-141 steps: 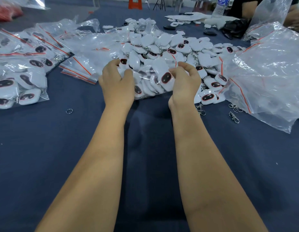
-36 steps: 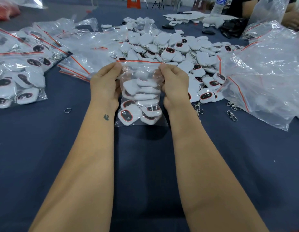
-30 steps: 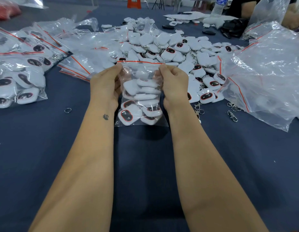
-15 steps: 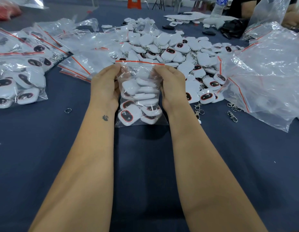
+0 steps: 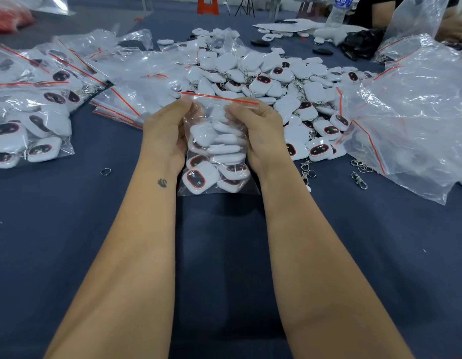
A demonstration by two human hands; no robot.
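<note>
The filled zip bag [image 5: 217,154] rests upright on the blue surface [image 5: 69,229]. The left hand [image 5: 165,136] and right hand [image 5: 261,133] pinch its upper corners. Uneven pressing could leave the red seal strip [image 5: 219,99] gapped and let the white fobs spill out.

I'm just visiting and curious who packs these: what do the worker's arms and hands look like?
Both forearms are bare: no sleeves, gloves, watch or bracelets show. The left hand and right hand carry no rings where visible. A small dark swan-shaped tattoo sits near the left wrist.
</note>
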